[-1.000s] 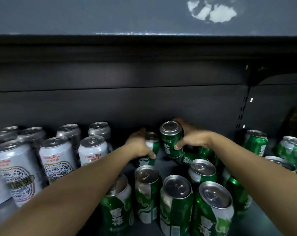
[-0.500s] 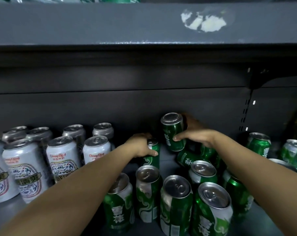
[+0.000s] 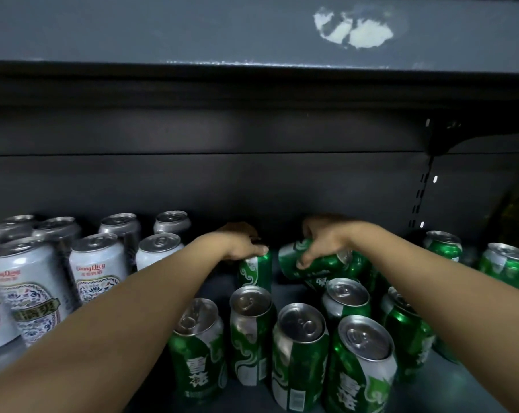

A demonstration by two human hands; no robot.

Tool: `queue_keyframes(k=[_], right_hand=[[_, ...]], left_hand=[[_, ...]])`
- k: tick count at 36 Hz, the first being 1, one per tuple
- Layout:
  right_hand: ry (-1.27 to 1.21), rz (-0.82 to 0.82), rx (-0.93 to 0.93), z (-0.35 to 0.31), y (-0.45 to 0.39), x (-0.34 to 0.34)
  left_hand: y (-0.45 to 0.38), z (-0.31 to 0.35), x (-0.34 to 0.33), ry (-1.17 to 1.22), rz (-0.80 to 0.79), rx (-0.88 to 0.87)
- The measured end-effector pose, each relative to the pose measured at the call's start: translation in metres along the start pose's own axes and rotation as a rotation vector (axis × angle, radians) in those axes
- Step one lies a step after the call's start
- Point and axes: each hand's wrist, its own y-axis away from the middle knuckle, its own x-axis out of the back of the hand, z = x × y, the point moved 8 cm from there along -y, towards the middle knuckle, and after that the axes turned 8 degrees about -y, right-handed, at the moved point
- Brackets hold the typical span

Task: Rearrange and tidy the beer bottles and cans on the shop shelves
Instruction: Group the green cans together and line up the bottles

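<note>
On the left of the shelf (image 3: 2, 360) stood the white cans (image 3: 99, 271), smooth printed cylinders with dull silver lids, in rows reaching back toward the dark matte back panel (image 3: 192, 180).

The left hand (image 3: 240, 245) lay over the top of an upright green can (image 3: 255, 271) at the back of the green group, thumb pressed to the rim and fingers curled down behind it; it appeared to grip the can, though the far fingers were hidden.

Just beside it, the right hand (image 3: 323, 242) had its fingers bent round a tipped green can (image 3: 315, 263), which lay nearly on its side atop the cans behind it, lid end pointing right.

In front stood the front green cans (image 3: 300, 350), glossy, upright but loosely spaced and several leaning, not in straight rows. Further right, the right-hand green cans (image 3: 505, 268) stood apart, near the slotted upright (image 3: 419, 201).

The risk looked plain: the tipped can was round, slick and resting on other cans' rims, so a loose grip could let it roll and knock the crowded, leaning front cans over like skittles. Thin aluminium walls would dent if it dropped on an edge. The forearms also passed close above the front lids, and a low sweep could topple one off the shelf lip.
</note>
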Motion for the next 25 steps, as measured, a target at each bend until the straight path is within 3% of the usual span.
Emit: queue_keyframes(k=[10,19,25], right_hand=[[0.402,0.001,0.126,-0.033,-0.019,-0.025],[0.355,-0.007,0.164,-0.027,-0.025,-0.032],[0.080,-0.152,0.114,-0.004,-0.024,-0.025]], left_hand=[[-0.005,-0.001,0.001,-0.107,0.086,0.029],[-0.008,-0.003,0.010,-0.123,0.081,0.063],[-0.008,-0.002,0.012,-0.097,0.076,0.059]])
